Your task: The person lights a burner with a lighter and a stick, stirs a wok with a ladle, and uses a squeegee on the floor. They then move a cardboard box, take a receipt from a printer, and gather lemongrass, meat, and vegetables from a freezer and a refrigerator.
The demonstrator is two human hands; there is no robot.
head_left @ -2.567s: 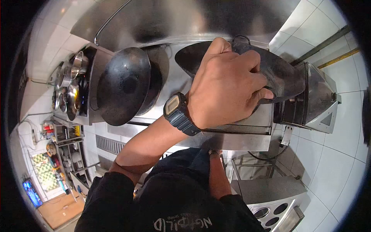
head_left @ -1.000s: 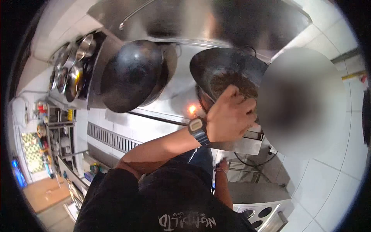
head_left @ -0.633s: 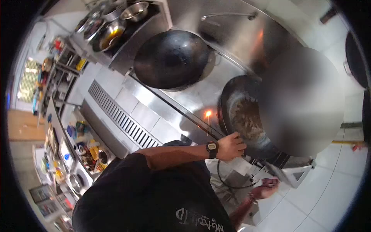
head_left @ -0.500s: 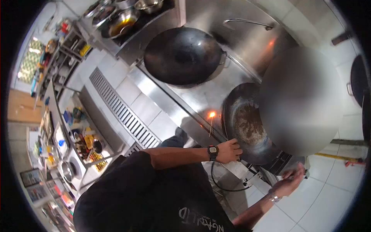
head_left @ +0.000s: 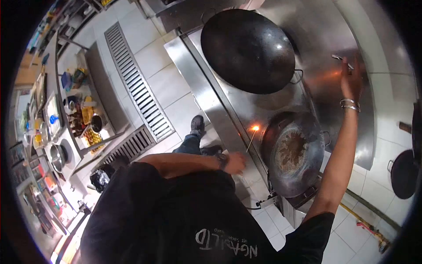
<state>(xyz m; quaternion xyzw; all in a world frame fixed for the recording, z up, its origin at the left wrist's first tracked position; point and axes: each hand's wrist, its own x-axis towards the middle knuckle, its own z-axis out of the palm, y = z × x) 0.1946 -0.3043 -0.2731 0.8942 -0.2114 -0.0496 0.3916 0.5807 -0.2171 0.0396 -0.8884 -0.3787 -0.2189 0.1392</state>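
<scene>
The left hand (head_left: 235,163) had moved clear of the nearer wok (head_left: 286,181), leaving it unheld, while the right hand (head_left: 351,83) rose toward the tap (head_left: 336,57) at its one o'clock, both grips unclear.

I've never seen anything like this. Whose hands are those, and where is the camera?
No machine here: these are a person's bare hands, filmed by a camera worn on the head, looking forward and down. That's why the black shirt fills the bottom. On the metal stove are a far wok and a near wok with a brown patch inside. Beside that, a small flame glows atop a thin rod. The left hand, wearing a watch, is near the rod, with nothing visibly held. The right hand is up by a metal spout; I can't tell whether it grips it.
</scene>
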